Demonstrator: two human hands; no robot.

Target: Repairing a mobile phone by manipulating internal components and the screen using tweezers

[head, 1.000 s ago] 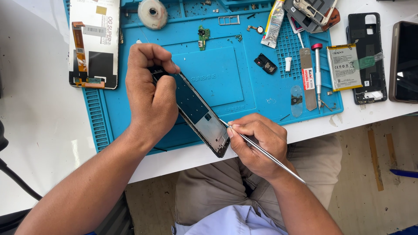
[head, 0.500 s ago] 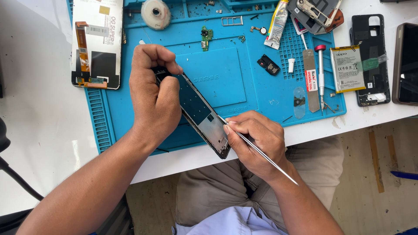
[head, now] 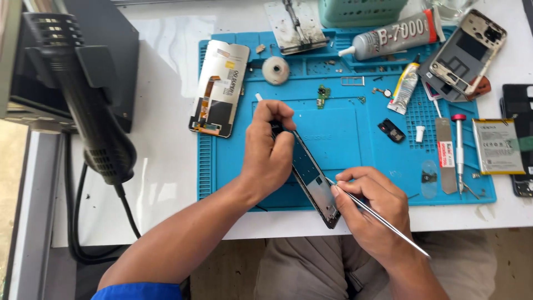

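My left hand (head: 269,153) grips the upper end of an opened phone frame (head: 313,180) and holds it tilted on its edge over the blue repair mat (head: 344,133). My right hand (head: 372,208) pinches thin metal tweezers (head: 383,219); their tip touches the frame's lower part near the mat's front edge. The phone's inner boards face right, towards the tweezers.
On the mat lie a detached screen panel (head: 219,89), a tape roll (head: 275,70), glue tubes (head: 388,36), a screwdriver (head: 459,147), small parts and a battery (head: 498,146). A phone back frame (head: 469,50) rests top right. A hot-air handle (head: 91,105) and its station stand at left.
The view has shifted right and pulled back, so the hot-air station at left shows now. Both hands keep their grip on the phone frame and tweezers in about the same pose.
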